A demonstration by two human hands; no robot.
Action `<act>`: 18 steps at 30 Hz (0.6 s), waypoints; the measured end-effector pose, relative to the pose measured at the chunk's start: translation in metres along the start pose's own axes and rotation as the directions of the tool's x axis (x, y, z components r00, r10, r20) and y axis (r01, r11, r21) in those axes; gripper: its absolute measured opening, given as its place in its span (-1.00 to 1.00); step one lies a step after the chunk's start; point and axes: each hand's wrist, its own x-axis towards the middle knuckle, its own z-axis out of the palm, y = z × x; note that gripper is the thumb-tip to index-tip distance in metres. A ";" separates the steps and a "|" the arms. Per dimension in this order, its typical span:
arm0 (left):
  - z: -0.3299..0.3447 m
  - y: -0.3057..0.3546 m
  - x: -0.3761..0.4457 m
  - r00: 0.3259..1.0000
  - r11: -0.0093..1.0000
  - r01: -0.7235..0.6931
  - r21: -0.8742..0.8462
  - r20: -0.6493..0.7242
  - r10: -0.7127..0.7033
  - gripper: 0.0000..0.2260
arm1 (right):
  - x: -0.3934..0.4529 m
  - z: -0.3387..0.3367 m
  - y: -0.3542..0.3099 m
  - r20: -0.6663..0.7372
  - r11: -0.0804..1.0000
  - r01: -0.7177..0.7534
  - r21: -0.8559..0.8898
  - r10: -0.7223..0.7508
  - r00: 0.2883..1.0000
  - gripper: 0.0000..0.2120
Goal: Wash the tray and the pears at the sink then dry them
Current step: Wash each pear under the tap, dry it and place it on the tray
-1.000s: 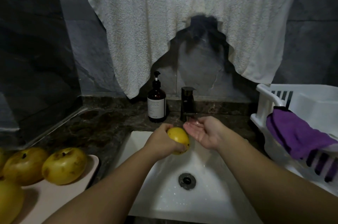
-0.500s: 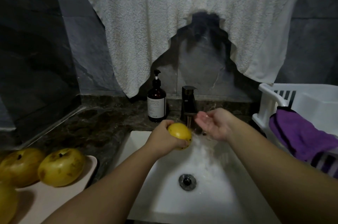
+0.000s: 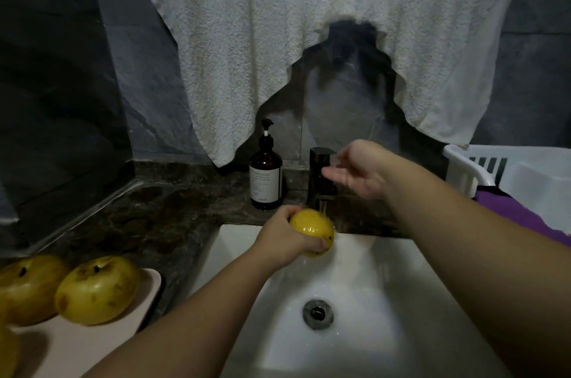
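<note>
My left hand (image 3: 285, 238) grips a wet yellow pear (image 3: 313, 231) right under the spout of the dark faucet (image 3: 321, 176), above the white sink (image 3: 386, 269). My right hand (image 3: 358, 172) hovers beside the top of the faucet, fingers relaxed and holding nothing. Two more yellow pears (image 3: 97, 289) (image 3: 29, 288) lie on the pale tray (image 3: 92, 343) at the bottom left of the counter. Part of another pear (image 3: 6, 350) shows at the left edge.
A brown pump soap bottle (image 3: 265, 178) stands left of the faucet. A white dish rack (image 3: 491, 173) with a purple cloth (image 3: 522, 214) sits at the right. A white towel (image 3: 309, 37) hangs above the sink. The drain (image 3: 318, 312) lies mid-basin.
My right hand rose from under the spout up to beside the faucet top. My left hand kept the pear and shifted it under the spout.
</note>
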 end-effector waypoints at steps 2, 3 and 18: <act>0.000 -0.002 0.000 1.000 1.000 0.008 -0.001 -0.003 -0.008 -0.13 | 0.002 -0.004 0.006 -0.067 0.932 0.136 -0.336 -0.168 0.984 -0.68; 0.001 -0.002 -0.001 1.000 1.000 0.010 0.001 -0.003 -0.010 -0.14 | 0.004 -0.006 0.008 -0.042 0.793 0.230 -0.564 -0.306 0.951 -0.62; -0.007 0.029 -0.037 0.998 0.936 -0.062 0.348 0.042 0.051 0.00 | -0.045 -0.037 0.042 0.256 0.051 0.315 -0.948 -0.468 0.846 -0.89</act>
